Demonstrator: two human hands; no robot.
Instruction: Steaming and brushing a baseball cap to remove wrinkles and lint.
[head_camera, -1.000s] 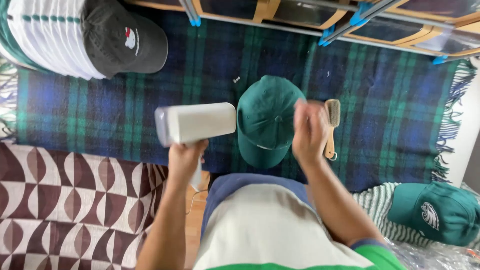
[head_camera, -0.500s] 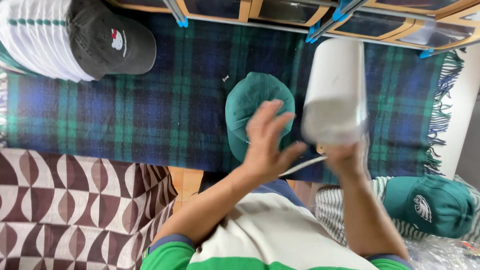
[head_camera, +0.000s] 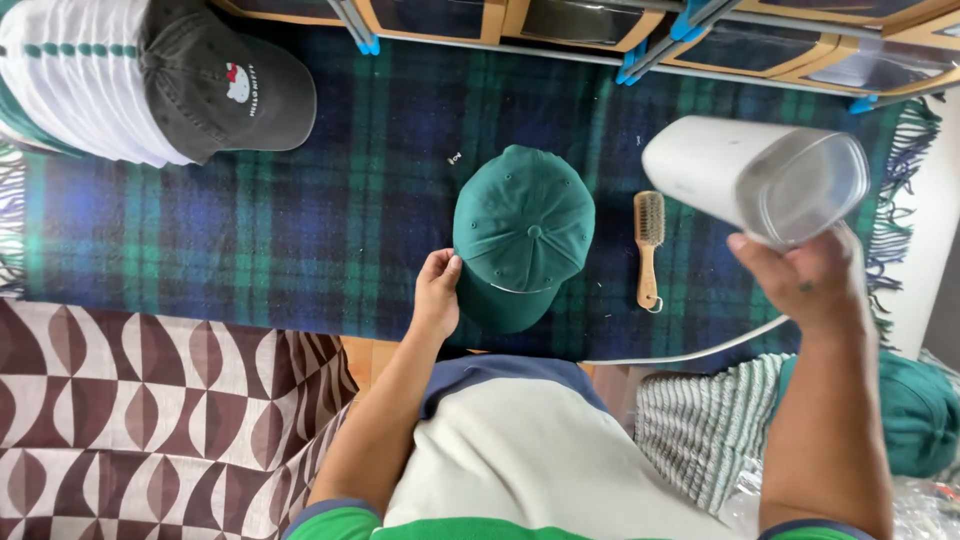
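Observation:
A dark green cap (head_camera: 522, 230) lies crown up on a blue and green plaid blanket (head_camera: 250, 230). My left hand (head_camera: 437, 295) grips the cap's left edge near the brim. My right hand (head_camera: 800, 280) is raised at the right and holds a white cylindrical appliance (head_camera: 750, 175) with a clear end. Its white cord (head_camera: 690, 350) trails down toward my lap. A small wooden brush (head_camera: 648, 245) lies just right of the cap, between the two hands.
A dark grey cap (head_camera: 225, 90) rests on a white striped cloth (head_camera: 70, 80) at the top left. Another green cap (head_camera: 915, 415) and a striped cloth (head_camera: 700, 425) sit at the lower right. A brown patterned rug (head_camera: 130, 410) lies at the lower left. Wooden drawers (head_camera: 600, 25) line the far edge.
The white appliance passed from my left hand to my right hand and swung to the right. My left hand came down onto the green cap's edge.

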